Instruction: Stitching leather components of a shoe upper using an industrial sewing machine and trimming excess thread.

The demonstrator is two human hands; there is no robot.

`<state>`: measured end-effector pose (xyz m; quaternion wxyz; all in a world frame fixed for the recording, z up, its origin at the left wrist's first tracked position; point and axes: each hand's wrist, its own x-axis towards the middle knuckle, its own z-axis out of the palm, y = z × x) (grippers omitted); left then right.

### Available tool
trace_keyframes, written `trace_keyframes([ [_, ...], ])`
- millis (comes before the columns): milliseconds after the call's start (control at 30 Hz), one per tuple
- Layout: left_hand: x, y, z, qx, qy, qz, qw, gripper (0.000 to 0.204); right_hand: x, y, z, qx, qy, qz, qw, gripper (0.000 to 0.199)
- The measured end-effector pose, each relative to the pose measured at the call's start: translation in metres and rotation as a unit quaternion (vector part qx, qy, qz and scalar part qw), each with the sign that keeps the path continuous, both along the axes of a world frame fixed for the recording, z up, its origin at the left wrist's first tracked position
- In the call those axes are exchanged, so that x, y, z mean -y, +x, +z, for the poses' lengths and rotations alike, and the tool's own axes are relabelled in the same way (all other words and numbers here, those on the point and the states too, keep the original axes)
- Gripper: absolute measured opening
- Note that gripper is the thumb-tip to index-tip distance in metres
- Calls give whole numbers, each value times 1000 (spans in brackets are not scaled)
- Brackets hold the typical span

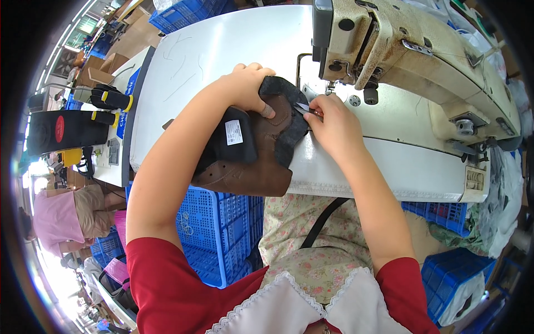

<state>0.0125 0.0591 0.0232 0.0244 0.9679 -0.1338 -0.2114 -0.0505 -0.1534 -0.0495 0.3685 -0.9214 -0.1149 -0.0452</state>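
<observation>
A brown leather shoe upper (258,173) with a black lining (285,89) lies on the white sewing table, its lower part reaching over the front edge. My left hand (247,89) grips its far side, thumb pressed on the brown leather and fingers behind the black edge. A white label (233,132) shows on the black part near my left forearm. In my right hand (336,125) is a small pair of thread snips (302,108), their pointed metal blades against the black edge of the upper. My right fingers are closed around them, hiding most of the handle.
A beige industrial sewing machine (423,61) stands at the right, its needle area just beyond my right hand. Blue plastic crates (222,234) sit below the table. Another machine (67,132) is at the far left. A person in a pink top (55,217) works at the left.
</observation>
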Motion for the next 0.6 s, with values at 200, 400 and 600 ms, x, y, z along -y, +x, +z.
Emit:
trace_keyframes([
  [200, -1, 1, -1, 6, -4, -6, 1000, 92, 0, 3, -4, 12, 18, -3, 1000, 18],
  [400, -9, 4, -6, 16, -21, -22, 999, 94, 1, 5, -4, -15, 51, -3, 999, 18],
  [600, -9, 2, -5, 12, -25, -15, 1000, 95, 9, 12, 1, -88, 98, 14, 991, 20],
])
